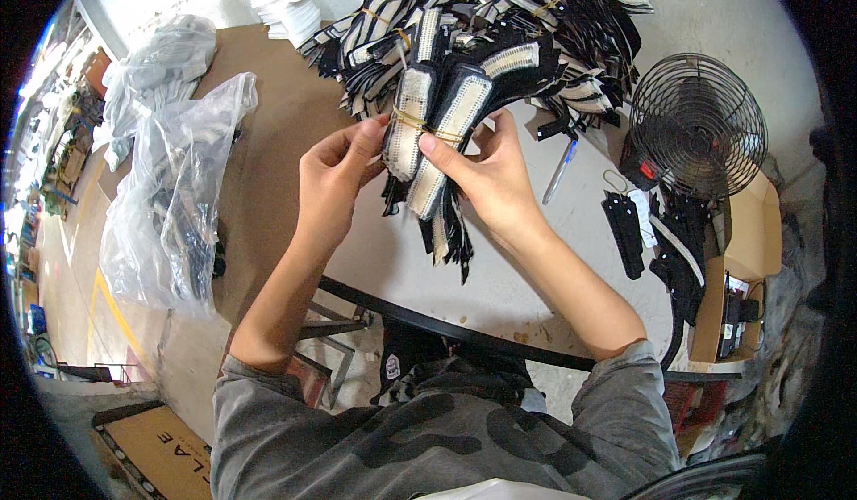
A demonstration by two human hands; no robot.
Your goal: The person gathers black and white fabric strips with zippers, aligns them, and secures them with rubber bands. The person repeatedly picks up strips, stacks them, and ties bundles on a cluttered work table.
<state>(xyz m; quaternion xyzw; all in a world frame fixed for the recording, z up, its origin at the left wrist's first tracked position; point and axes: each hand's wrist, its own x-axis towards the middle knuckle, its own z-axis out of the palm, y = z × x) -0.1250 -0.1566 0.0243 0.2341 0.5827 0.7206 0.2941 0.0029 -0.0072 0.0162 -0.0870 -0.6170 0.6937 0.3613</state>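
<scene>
A bundle of black and cream fabric strips (462,98) is held up in front of me over the table, its ends fanning out. Yellow rubber bands (412,120) cross its middle. My left hand (335,170) is closed at the bundle's left side, thumb and fingers together near the band. From the right, my right hand (486,170) grips the bundle, its thumb pressed on a cream strip just below the band and its fingers hidden behind. Just beyond lies a heap of similar banded strips (580,18), partly behind the bundle.
A black wire fan (701,125) stands at the right, beside an open cardboard box (750,232) and black strips (622,232). A pen (560,170) lies on the pale table (384,250). At the left is a clear plastic bag (165,214) with contents; white stacked pieces (286,9) sit at the back.
</scene>
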